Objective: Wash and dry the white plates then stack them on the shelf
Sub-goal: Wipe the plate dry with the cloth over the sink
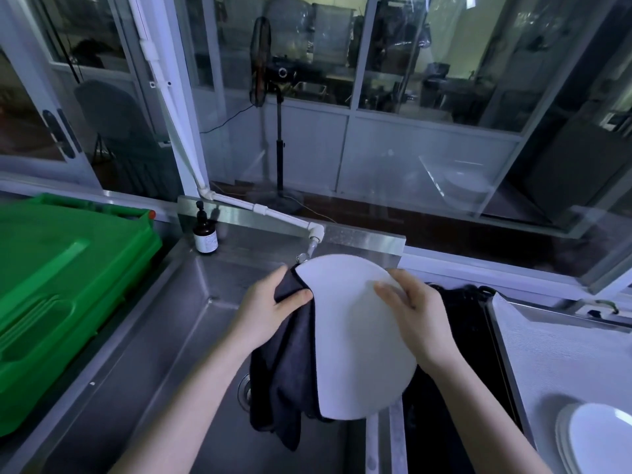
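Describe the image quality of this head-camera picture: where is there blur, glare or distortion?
Head view: wide-angle bending bows the window frames and the sink edges; motion blur softens the right hand fingers on the white plate, the left hand with the dark cloth slightly; reflections glaze the window glass; the plate looks washed out and flat.

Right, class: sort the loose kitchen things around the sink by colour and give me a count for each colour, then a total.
White: 2, the plate held in the hands and the plate stack at lower right (layers unclear, counted as one)
Green: 1, the crate
Dark grey: 1, the cloth
Brown: 1, the bottle
Total: 5
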Demonstrator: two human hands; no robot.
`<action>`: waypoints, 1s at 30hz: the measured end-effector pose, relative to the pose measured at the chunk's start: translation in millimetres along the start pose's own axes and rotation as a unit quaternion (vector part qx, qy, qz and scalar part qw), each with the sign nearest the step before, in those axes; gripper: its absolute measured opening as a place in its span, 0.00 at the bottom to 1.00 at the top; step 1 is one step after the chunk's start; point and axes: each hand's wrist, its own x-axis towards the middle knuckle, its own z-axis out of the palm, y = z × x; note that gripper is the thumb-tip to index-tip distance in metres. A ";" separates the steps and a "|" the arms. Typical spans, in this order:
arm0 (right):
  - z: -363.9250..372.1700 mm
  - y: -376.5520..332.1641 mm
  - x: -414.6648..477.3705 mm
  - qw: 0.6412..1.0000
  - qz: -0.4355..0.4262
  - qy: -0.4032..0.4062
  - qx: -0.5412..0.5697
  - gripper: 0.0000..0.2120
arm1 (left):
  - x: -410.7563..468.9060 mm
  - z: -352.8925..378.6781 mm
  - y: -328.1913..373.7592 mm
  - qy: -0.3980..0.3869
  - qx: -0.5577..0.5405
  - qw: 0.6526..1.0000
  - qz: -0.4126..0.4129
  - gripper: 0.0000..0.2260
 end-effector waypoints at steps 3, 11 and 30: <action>6.2 -10.1 3.2 0.991 -0.038 -0.099 -0.083 0.08 | 9.1 -0.8 8.5 -0.108 0.053 0.992 0.026 0.19; 7.5 -5.0 5.7 0.984 0.073 0.099 0.130 0.04 | -8.7 20.8 4.1 0.149 -0.133 0.977 -0.069 0.02; -32.8 -12.4 15.3 0.987 -0.071 -0.067 -0.126 0.24 | 4.9 28.9 23.9 -0.009 -0.020 0.999 0.028 0.20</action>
